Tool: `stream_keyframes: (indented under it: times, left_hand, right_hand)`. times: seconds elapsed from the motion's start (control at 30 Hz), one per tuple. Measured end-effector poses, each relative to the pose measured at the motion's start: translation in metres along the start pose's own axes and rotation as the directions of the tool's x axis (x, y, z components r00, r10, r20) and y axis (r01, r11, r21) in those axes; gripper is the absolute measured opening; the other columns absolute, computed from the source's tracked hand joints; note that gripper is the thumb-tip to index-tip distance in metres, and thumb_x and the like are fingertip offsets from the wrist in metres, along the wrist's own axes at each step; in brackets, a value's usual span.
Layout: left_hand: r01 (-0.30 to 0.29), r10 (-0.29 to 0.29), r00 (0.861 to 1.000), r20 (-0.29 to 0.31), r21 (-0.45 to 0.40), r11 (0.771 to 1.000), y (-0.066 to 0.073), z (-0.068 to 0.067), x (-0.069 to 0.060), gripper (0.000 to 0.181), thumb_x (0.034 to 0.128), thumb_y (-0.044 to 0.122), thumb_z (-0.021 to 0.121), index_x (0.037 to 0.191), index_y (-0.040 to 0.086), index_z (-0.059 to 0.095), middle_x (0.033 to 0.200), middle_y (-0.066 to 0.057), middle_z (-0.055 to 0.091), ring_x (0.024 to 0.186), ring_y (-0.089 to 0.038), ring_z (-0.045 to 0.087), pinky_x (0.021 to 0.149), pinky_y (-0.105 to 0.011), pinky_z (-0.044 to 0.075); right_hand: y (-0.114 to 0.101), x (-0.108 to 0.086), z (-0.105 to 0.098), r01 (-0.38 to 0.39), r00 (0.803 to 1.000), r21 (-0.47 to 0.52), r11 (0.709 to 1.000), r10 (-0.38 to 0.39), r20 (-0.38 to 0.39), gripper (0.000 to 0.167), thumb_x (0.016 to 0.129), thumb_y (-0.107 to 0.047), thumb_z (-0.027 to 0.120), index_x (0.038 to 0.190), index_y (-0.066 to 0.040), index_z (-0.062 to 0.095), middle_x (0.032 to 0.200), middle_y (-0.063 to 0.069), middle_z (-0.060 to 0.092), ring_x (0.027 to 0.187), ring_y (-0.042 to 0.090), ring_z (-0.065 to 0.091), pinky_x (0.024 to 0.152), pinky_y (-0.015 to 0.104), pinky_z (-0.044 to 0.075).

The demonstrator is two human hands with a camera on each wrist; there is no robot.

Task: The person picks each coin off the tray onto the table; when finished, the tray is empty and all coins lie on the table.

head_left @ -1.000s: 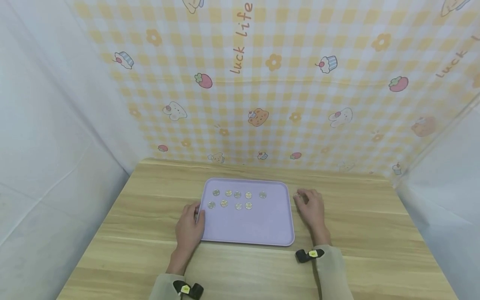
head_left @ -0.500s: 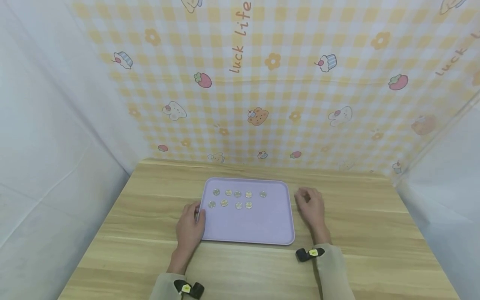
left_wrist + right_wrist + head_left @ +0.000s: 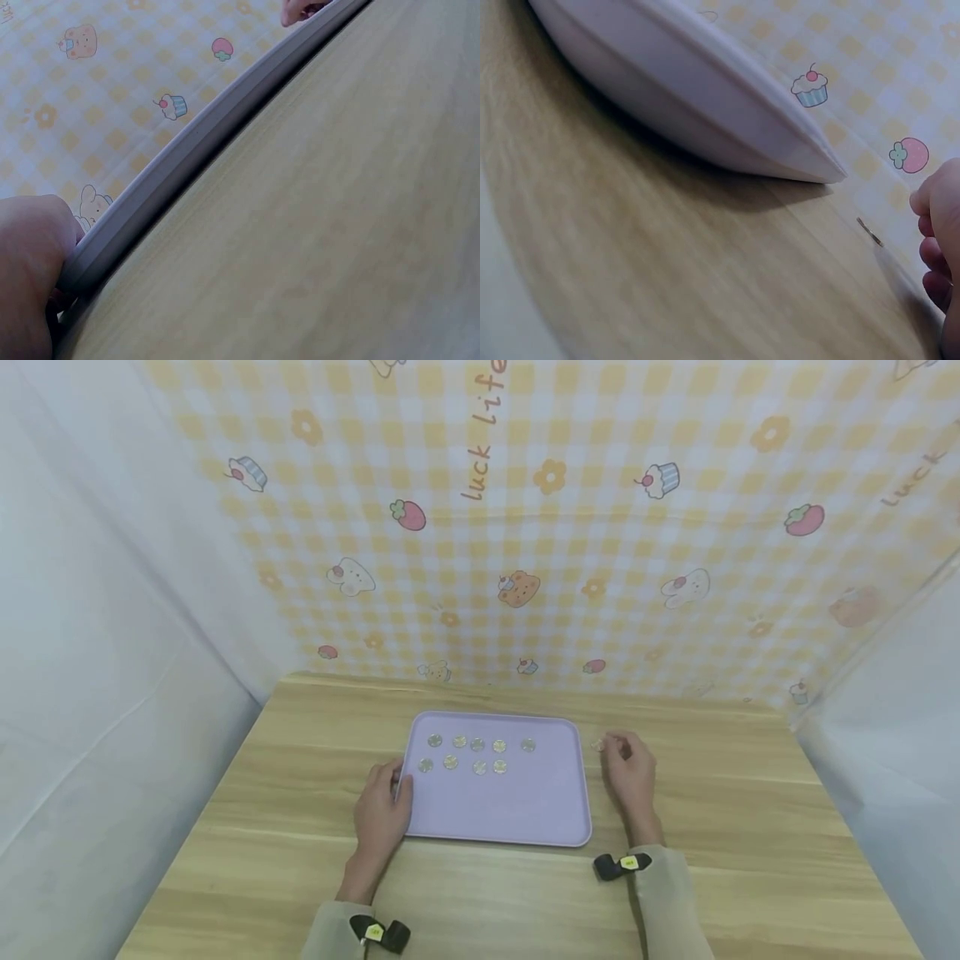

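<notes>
Nine coins (image 3: 477,744) lie toward far edge of tray (image 3: 495,810); left hand (image 3: 381,810) grips its left edge. Right hand (image 3: 632,772), fingers curled, seemingly empty, beside lone coin (image 3: 597,745) on desk (image 3: 720,793), outside tray's right edge.

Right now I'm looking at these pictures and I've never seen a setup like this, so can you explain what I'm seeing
There is no machine here: a person works with a bare left hand and right hand. The wide picture comes from a camera worn on the head, looking forward and down. The two close ones come from small wrist cameras, one per arm. On the wooden table sits a purple tray with nine coins in two uneven rows. A lone coin lies off the tray, close to the right hand. The left hand grips the tray's left edge. The right hand is curled, and I see nothing held in it.
</notes>
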State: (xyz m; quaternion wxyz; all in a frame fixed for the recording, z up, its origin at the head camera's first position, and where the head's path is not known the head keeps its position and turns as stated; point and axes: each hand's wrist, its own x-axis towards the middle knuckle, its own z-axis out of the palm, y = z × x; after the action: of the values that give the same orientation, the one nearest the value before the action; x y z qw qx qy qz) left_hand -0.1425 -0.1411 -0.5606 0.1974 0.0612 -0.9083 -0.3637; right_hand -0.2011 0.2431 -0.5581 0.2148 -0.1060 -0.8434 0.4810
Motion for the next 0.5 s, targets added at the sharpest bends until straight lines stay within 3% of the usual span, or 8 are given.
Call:
stream_keyframes:
  times: [0.13,0.23,0.37,0.5]
  left_hand:
    - [0.01,-0.01,1.0,0.014,-0.001,1.0,0.0011,-0.0014,0.0006,0.033,0.0926,0.017,0.065,0.122,0.003,0.066,0.093,-0.009,0.064,0.072,-0.017,0.056,0.06,-0.029,0.042]
    - [0.012,-0.012,1.0,0.024,-0.006,1.0,0.002,-0.0028,0.0009,0.033,0.0929,0.017,0.065,0.123,0.003,0.066,0.094,-0.009,0.064,0.072,-0.018,0.055,0.06,-0.029,0.042]
    - [0.007,-0.007,1.0,0.028,-0.005,1.0,0.0022,-0.0034,0.0009,0.032,0.0929,0.016,0.065,0.122,0.003,0.066,0.093,-0.009,0.064,0.073,-0.019,0.056,0.06,-0.029,0.042]
    - [0.015,-0.015,0.999,0.034,0.003,1.0,0.0008,-0.0026,0.0002,0.032,0.0937,0.018,0.064,0.123,0.003,0.066,0.094,-0.009,0.064,0.074,-0.018,0.056,0.062,-0.03,0.043]
  right_hand:
    - [-0.001,-0.0011,0.0,0.008,1.0,0.022,1.0,-0.007,-0.028,0.017,0.095,-0.016,0.064,0.106,-0.006,0.072,0.088,0.011,0.069,0.079,0.008,0.055,0.073,0.014,0.043]
    - [-0.0018,-0.002,0.0006,0.056,0.998,0.065,0.996,-0.054,-0.044,0.017,0.095,-0.015,0.066,0.106,-0.005,0.073,0.093,0.012,0.071,0.08,0.005,0.056,0.074,0.012,0.044]
    - [-0.0022,-0.0036,0.0031,0.129,0.991,0.117,0.985,-0.124,-0.049,0.015,0.093,-0.011,0.068,0.104,-0.003,0.073,0.091,0.013,0.07,0.076,0.003,0.054,0.069,0.011,0.043]
    - [-0.003,-0.0052,0.0052,0.144,0.989,0.113,0.983,-0.14,-0.038,0.014,0.094,-0.012,0.068,0.104,-0.004,0.073,0.087,0.011,0.069,0.074,0.004,0.053,0.066,0.012,0.043]
